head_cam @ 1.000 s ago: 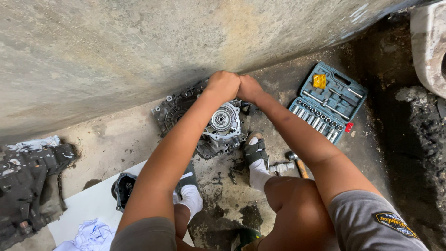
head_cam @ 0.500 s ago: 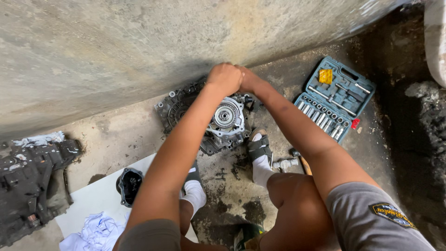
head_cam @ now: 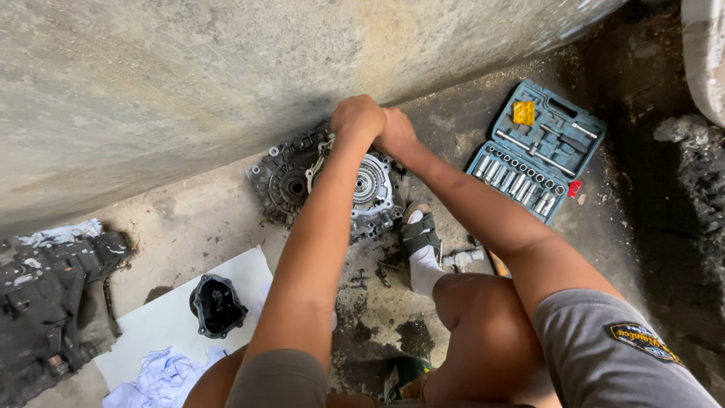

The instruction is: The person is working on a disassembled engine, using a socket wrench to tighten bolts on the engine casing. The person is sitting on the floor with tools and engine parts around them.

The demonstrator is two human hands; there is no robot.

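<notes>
Fingers of the left hand (head_cam: 358,117) and right hand (head_cam: 395,133) are curling shut together at the far edge of the gearbox housing (head_cam: 332,185); whatever they are gripping is hidden. Right of the housing, a socket set case (head_cam: 538,151) is lying open.

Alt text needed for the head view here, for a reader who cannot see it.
Seen from above, a crouching person presses both hands, left hand and right hand, together on the far edge of a grey metal gearbox casing on a dirty concrete floor. An open blue socket set case lies to the right; a small black part sits on white paper.
</notes>
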